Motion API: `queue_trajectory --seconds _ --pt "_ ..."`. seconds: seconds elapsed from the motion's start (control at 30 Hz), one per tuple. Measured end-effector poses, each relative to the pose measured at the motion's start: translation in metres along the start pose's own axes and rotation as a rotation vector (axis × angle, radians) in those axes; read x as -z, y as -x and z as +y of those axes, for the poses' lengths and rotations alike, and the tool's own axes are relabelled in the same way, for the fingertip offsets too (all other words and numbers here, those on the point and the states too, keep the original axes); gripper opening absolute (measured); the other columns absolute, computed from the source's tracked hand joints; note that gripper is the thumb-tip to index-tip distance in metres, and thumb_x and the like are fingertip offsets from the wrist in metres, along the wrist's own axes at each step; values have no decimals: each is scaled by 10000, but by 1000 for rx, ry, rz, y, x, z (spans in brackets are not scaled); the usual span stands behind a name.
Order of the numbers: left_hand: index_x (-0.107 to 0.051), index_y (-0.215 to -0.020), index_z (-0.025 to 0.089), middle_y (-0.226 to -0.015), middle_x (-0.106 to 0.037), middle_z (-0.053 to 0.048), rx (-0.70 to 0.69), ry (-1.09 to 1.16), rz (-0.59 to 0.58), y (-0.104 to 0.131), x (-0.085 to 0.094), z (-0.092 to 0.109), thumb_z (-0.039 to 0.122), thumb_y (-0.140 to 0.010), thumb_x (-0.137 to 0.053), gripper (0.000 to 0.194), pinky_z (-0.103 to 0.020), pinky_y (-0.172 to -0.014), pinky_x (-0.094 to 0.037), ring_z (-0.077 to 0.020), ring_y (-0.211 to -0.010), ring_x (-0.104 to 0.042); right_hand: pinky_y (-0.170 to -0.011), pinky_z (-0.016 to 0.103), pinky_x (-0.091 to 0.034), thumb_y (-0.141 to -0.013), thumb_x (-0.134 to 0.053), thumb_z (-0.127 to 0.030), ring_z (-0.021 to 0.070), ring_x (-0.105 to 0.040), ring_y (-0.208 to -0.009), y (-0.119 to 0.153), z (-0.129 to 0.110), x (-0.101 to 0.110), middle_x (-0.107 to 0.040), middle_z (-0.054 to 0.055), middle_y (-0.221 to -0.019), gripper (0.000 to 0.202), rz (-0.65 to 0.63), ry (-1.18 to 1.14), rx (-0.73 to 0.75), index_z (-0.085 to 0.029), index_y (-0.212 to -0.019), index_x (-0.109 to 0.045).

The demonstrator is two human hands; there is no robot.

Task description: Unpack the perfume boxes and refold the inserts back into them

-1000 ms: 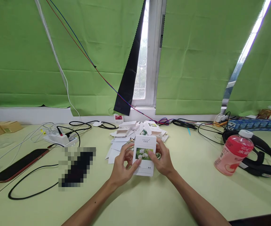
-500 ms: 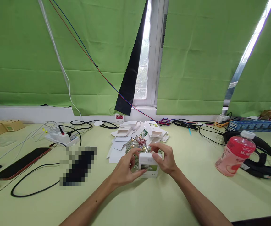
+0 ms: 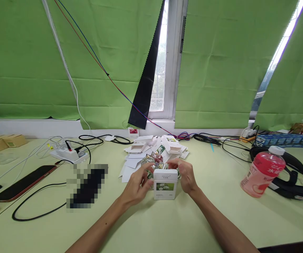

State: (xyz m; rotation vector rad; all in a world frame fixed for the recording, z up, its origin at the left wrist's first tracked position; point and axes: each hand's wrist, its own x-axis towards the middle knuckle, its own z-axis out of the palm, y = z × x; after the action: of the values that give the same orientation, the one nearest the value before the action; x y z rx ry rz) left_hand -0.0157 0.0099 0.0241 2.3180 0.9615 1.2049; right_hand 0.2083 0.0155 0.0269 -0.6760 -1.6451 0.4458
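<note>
We face a pale green table [image 3: 206, 221] below green curtains [image 3: 220, 63] and a window [image 3: 159, 80]. The white box [image 3: 165, 189] stands upright near us, partly blocking our view of glass bottles [image 3: 157, 158] and white cartons [image 3: 134, 162]. Our left hand [image 3: 136, 184], beside it, has released fingers; our right hand's [image 3: 187, 175] are partly hidden, so we cannot tell. The pink drink bottle [image 3: 262, 172] reads "水"; the box's print is too small.
</note>
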Motion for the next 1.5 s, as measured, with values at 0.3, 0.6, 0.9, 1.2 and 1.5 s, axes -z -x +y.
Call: queue_trajectory --seconds 0.3,0.6,0.9,1.2,1.5 --pt "-533 -1188 182 -1088 -598 -114 473 -466 289 -18 23 -35 381 -868 -490 380 -393 -869 -478 -267 -980 -603 -567 277 -447 -1029 -245 -456 158 -580 -623 -1 0 -4 -671 58 -727 574 146 -4 -100 -168 -902 -726" --pt "-292 -1453 186 -1412 -434 -224 824 -637 -94 -13 26 -56 508 -724 -638 869 -465 -1045 -336 -425 -1337 -416 -600 285 -470 -1028 -258 -457 158 -588 -626 -1 -1 -5 -674 58 -724 569 150 8 -109 -168 -882 -726" --pt "-178 -1496 116 -1370 -501 -232 752 -614 -136 -8 19 -56 448 -737 -626 942 -448 -1053 -339 -397 -1335 -425 -598 285 -473 -1025 -258 -451 164 -604 -646 -2 -1 -5 -676 57 -716 558 139 30 -128 -175 -876 -720" --pt "-215 -1487 113 -1346 -515 -227 761 -521 -157 -6 23 -51 370 -759 -609 867 -399 -1010 -404 -366 -1283 -496 -605 275 -471 -1032 -262 -420 155 -603 -632 -2 1 -6 -672 46 -711 535 126 50 -98 -181 -882 -716" --pt "-218 -1530 241 -1356 -477 -188 831 -547 -320 -11 37 -43 294 -738 -600 882 -388 -926 -444 -352 -1240 -525 -593 261 -467 -1034 -269 -416 143 -589 -605 -3 1 -6 -663 35 -689 533 129 60 -106 -190 -851 -716"
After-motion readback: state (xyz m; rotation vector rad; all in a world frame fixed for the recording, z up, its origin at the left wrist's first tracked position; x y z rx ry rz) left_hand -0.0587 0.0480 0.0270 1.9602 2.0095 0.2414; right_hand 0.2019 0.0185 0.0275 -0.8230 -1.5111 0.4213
